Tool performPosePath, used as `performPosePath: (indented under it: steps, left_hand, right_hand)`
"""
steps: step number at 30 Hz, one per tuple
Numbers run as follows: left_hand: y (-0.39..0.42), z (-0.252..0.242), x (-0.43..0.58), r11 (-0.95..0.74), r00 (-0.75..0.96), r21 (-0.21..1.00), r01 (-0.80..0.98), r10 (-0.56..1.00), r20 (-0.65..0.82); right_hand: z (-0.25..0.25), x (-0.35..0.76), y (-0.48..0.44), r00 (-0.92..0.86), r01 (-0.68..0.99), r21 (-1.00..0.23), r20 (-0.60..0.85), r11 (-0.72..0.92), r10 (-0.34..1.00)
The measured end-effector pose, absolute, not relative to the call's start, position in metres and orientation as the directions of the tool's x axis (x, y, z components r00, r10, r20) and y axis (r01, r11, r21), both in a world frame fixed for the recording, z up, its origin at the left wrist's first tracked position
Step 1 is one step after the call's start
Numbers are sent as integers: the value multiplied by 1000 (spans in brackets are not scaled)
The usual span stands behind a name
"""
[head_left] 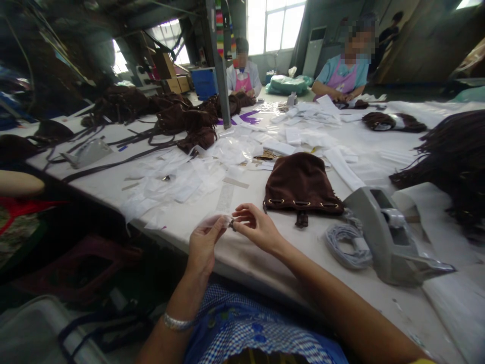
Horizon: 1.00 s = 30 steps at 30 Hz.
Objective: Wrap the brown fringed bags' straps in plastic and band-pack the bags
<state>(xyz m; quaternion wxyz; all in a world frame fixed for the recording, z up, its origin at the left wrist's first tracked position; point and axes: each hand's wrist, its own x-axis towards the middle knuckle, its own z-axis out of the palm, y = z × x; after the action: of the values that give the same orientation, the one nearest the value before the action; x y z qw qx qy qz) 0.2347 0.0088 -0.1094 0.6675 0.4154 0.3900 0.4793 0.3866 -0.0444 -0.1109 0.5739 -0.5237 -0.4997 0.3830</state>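
At the table's near edge, my left hand (pixel 202 245) pinches a thin, translucent white wrap (pixel 214 220). My right hand (pixel 261 230) meets it, with thumb and index finger closed on a small dark piece (pixel 232 224) at the end of the wrap. What that piece is, I cannot make out. Just beyond my right hand lies a dark brown drawstring bag (pixel 299 179) with metal eyelets along its near edge and a tassel. Loose white wraps and paper slips (pixel 185 177) are spread on the table past my left hand.
To the right stand a grey tape dispenser (pixel 390 237) and a coil of grey cord (pixel 347 246). Brown bags (pixel 185 121) with long straps are heaped at the back left, near a metal post (pixel 223 76). Two people in pink aprons work across the table. Dark fringe (pixel 458 156) lies far right.
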Motion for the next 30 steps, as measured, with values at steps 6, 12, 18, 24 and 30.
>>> performPosePath:
  steps: [6, 12, 18, 24, 30]
  left_hand:
    - [21, -114, 230, 234, 220, 920, -314, 961, -169]
    - [15, -114, 228, 301, 334, 927, -222, 917, -218]
    - [15, -109, 225, 313, 391, 937, -155, 890, -233]
    - [10, -118, 229, 317, 417, 938, -138, 878, -235]
    - [9, -122, 234, 181, 306, 962, -205, 945, -112]
  right_hand:
    - [-114, 397, -42, 77, 215, -973, 103, 85, 992]
    - [-110, 397, -43, 120, 303, -928, 261, 215, 958]
    - [-109, 396, -44, 154, 371, -895, 321, 246, 935]
    - [-108, 393, -47, 204, 342, -913, 302, 221, 931]
    - [-105, 402, -47, 95, 396, -895, 264, 207, 960]
